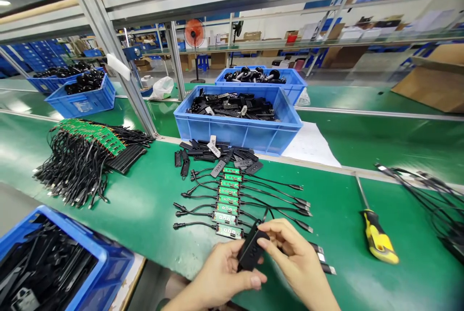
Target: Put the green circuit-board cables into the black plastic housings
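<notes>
Both of my hands hold a small black plastic housing (253, 249) at the bottom centre, over the green mat. My left hand (221, 274) grips it from below with the thumb along its lower edge. My right hand (295, 258) pinches its upper end with the fingertips. A thin black cable runs up from the housing. Just beyond lies a row of several green circuit boards with black cables (228, 199), laid side by side. A heap of black housing shells (217, 154) sits behind that row.
A blue bin of black parts (237, 117) stands behind the shells, another blue bin (54, 262) at the bottom left. A bundle of wired green boards (87, 156) lies left. A yellow-handled screwdriver (377, 236) and loose cables (427, 195) lie right.
</notes>
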`<state>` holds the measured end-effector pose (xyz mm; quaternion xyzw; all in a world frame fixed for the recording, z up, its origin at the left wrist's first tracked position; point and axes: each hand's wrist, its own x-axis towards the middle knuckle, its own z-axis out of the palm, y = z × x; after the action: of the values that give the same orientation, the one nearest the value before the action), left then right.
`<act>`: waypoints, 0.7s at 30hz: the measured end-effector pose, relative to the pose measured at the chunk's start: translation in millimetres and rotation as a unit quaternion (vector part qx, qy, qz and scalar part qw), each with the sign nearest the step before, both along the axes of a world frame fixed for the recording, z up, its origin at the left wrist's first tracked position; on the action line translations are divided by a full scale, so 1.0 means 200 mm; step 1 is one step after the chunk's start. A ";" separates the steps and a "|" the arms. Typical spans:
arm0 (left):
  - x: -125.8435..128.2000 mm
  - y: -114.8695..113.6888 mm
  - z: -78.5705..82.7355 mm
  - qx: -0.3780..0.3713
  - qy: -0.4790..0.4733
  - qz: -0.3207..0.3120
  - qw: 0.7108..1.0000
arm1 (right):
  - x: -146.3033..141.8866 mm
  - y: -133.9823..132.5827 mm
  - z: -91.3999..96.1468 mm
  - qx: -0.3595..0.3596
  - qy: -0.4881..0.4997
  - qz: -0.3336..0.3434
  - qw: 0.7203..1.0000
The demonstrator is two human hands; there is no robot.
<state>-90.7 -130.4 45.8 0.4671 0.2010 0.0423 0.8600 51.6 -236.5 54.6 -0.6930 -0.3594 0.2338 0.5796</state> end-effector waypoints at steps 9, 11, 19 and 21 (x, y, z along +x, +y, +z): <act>-0.03 0.01 -0.01 0.325 0.002 -0.070 0.943 | -0.08 0.03 -0.03 -0.020 0.167 0.020 0.986; -0.02 0.01 -0.03 0.360 0.009 -0.096 0.928 | -0.10 0.03 -0.02 -0.007 0.118 0.009 0.993; -0.03 0.13 -0.06 0.513 -0.025 -0.018 0.858 | 0.21 -0.12 0.21 -0.074 -0.158 -0.181 0.968; -0.06 0.23 -0.10 0.592 0.005 0.017 0.806 | 0.44 -0.25 0.32 -0.161 -0.280 -0.269 0.907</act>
<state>-102.2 -85.1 26.3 0.8821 0.1488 0.1652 0.4153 138.7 -286.7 119.0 -0.8843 -0.2643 -0.0802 0.3766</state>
